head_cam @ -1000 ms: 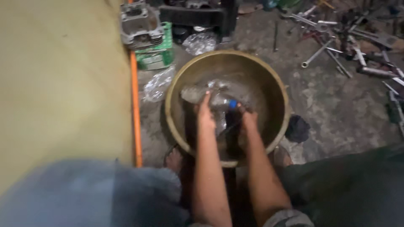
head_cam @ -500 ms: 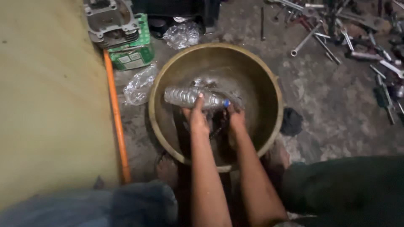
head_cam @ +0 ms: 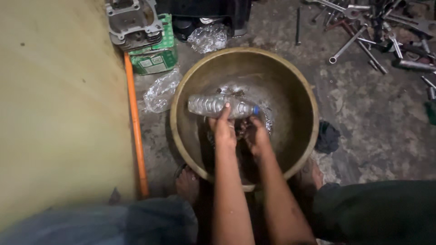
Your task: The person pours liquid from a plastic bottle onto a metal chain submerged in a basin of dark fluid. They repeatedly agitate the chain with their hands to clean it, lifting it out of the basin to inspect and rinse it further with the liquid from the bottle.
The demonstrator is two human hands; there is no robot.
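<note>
Bottle (head_cam: 221,106) of clear plastic lies sideways over the brass basin (head_cam: 299,149), blue cap pointing right, gripped from below by the left hand (head_cam: 224,130). Just right of those fingers, the right hand (head_cam: 255,135) is curled; its grasp cannot be told.

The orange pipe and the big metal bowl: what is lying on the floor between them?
In the head view, a crumpled clear plastic bag lies on the concrete floor between the orange pipe and the bowl, close to the bowl's rim.

Whatever the right hand (head_cam: 255,136) grips stays hidden, perhaps submerged.
</note>
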